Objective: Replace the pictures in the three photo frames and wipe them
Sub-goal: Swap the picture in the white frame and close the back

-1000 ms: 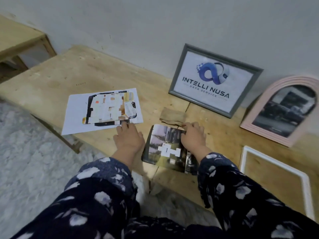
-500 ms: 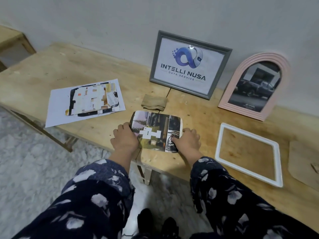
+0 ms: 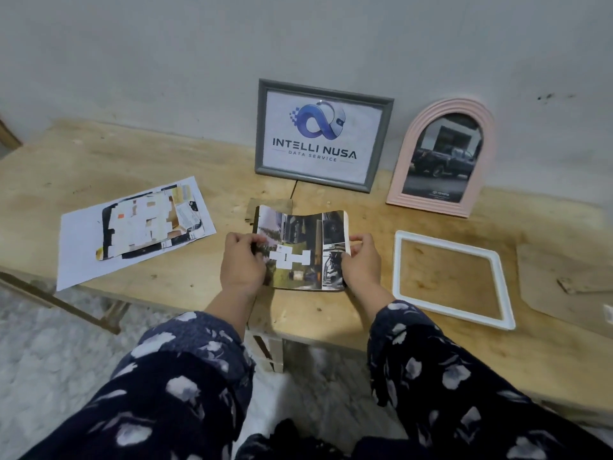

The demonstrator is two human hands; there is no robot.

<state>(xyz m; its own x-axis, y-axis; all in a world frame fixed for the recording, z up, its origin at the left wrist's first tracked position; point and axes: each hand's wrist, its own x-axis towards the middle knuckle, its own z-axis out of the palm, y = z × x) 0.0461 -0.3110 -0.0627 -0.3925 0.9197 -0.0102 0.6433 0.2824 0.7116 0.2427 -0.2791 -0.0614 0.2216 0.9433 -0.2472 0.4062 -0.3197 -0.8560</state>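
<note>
Both hands, left (image 3: 243,265) and right (image 3: 361,265), pinch the curling glossy photo print (image 3: 303,249) taut by its side edges, probably bound for the empty white rectangular frame (image 3: 447,240).

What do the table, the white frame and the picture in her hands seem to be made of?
Table: bare, unvarnished plywood by the look, pale with grain and stains. White frame: probably plastic, smooth and matte. Picture: glossy printed paper, bowing between the left hand and right hand.

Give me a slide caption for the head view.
Both hands, left and right, hold a curling photo print beside the empty white frame.
</note>
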